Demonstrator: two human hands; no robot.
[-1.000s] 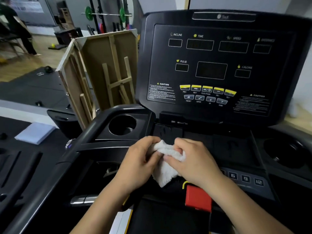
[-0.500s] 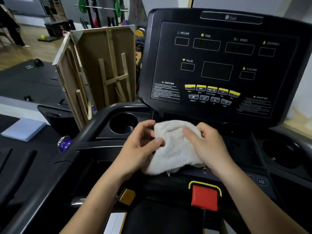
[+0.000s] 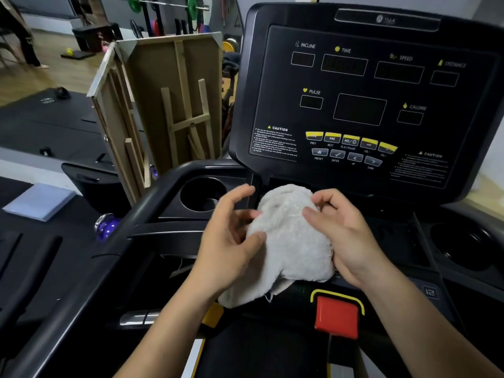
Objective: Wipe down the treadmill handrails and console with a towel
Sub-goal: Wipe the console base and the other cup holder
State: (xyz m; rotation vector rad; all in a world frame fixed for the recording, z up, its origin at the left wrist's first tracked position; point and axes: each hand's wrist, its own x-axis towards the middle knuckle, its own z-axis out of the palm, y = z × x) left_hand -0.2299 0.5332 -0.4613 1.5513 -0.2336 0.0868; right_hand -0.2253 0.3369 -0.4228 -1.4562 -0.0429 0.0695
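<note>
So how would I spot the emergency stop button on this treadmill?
Start at the big black console and drop below its display. Just under the white towel sits the red stop button. It is the only red block there, framed by a yellow rim.

console (image 3: 362, 105): INCLINE, TIME, SPEED, PULSE, CALORIE, CAUTION | buttons (image 3: 350, 140): PREV, NEXT, ENTER | key (image 3: 430, 291): 12

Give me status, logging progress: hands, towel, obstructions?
Both hands, left and right, hold white towel, bunched above console deck. Nothing blocking.
</note>
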